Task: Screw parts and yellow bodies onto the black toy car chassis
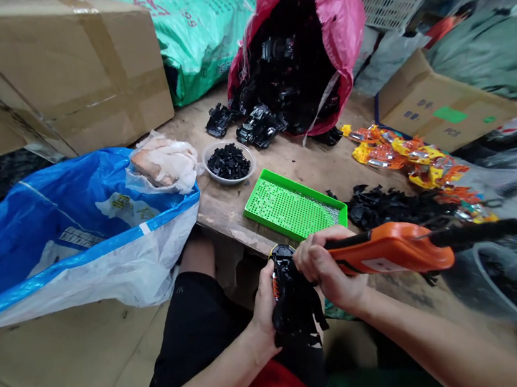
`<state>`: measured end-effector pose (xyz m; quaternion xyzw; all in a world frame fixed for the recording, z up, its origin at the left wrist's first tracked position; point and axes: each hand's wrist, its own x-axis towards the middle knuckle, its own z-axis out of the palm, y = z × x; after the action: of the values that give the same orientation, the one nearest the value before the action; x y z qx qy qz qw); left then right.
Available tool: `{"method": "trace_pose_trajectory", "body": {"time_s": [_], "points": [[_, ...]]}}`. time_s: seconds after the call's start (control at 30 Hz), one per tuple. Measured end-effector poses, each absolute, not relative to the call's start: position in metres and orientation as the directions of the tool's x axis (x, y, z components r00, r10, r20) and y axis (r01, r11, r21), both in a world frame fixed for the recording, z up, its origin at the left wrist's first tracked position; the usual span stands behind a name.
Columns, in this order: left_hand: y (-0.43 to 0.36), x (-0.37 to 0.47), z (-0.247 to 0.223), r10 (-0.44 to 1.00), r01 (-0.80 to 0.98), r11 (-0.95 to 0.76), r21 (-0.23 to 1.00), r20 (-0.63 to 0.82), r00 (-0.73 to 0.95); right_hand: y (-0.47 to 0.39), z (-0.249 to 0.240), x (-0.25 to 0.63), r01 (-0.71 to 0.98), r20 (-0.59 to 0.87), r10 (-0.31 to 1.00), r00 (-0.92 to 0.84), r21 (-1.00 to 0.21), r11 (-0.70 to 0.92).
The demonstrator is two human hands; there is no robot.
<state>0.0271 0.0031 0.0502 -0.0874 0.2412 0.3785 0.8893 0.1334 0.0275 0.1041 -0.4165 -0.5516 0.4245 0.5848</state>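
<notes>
Holding blk toy-car part (295, 305) in L hand (263, 306) w/ closed grip, prob. to steady it, clasping orange elec. screwdriver (392, 249) nr. front w/ closed R hand (333, 272), prob. for aim.

The tray (282, 200) is green, the screwdriver (388, 250) orange

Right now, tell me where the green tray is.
In the head view, the green tray sits on the table, right of center, between the bowl and the pile of black parts, just beyond the right hand.
</notes>
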Motion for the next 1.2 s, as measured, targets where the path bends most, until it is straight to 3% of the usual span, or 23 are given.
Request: {"method": "trace_pose_trajectory", "body": {"time_s": [0.23, 0.4, 0.6, 0.73, 0.87, 1.2], "points": [[0.004, 0.024, 0.05, 0.598, -0.676, 0.737, 0.027, -0.494, 0.632, 0.042, 0.138, 0.123, -0.168, 0.287, 0.936, 0.205, -0.932, 0.322], [0.001, 0.021, 0.047, 0.504, -0.602, 0.798, 0.011, -0.558, 0.659, 0.087, 0.161, 0.132, -0.121, 0.376, 0.848, 0.372, -0.887, 0.446], [0.001, 0.02, 0.042, 0.447, -0.564, 0.825, -0.037, -0.567, 0.691, 0.153, 0.145, 0.148, -0.064, 0.436, 0.787, 0.437, -0.857, 0.511], [0.005, 0.02, 0.037, 0.485, -0.58, 0.814, 0.003, -0.552, 0.678, 0.18, 0.129, 0.153, -0.047, 0.424, 0.783, 0.455, -0.866, 0.497], [0.006, 0.02, 0.031, 0.504, -0.571, 0.819, 0.051, -0.54, 0.674, 0.195, 0.121, 0.153, -0.047, 0.416, 0.779, 0.47, -0.869, 0.493], [0.005, 0.02, 0.026, 0.495, -0.568, 0.823, -0.004, -0.483, 0.722, 0.206, 0.114, 0.153, -0.036, 0.409, 0.778, 0.478, -0.875, 0.482]]}}
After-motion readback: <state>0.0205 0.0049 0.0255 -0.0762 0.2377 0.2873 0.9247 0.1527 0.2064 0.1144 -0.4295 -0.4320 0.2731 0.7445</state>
